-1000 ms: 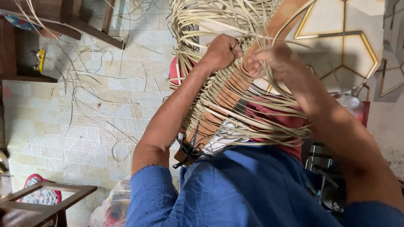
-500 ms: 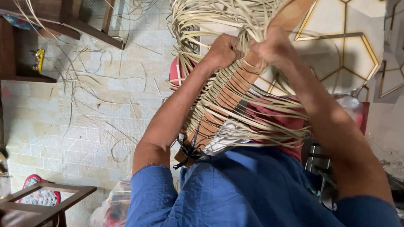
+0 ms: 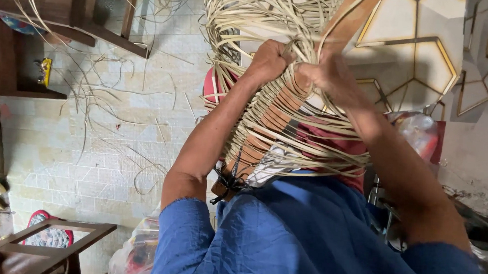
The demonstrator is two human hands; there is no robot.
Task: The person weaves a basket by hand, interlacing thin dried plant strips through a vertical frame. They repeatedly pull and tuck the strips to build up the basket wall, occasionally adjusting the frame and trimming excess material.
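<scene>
Cane strips [image 3: 275, 13] fan loose above the half-woven wooden frame [image 3: 267, 127], which leans against the person's blue-shirted lap, over a tiled floor [image 3: 100, 144] littered with offcuts. Left hand [image 3: 269, 58] is clenched round a bundle of strips at the top of the weave, much as half a second ago. Right hand [image 3: 331, 74] pinches strips just beside it and has edged a little lower, its fingers blurred.

The weaving strips [image 3: 275, 19] are pale, smooth cane with a dull shine. The frame [image 3: 273, 122] under them is brown matt wood. The sleeves [image 3: 305, 244] are blue soft cloth. The floor [image 3: 100, 144] is rough matt stone tile.
</scene>
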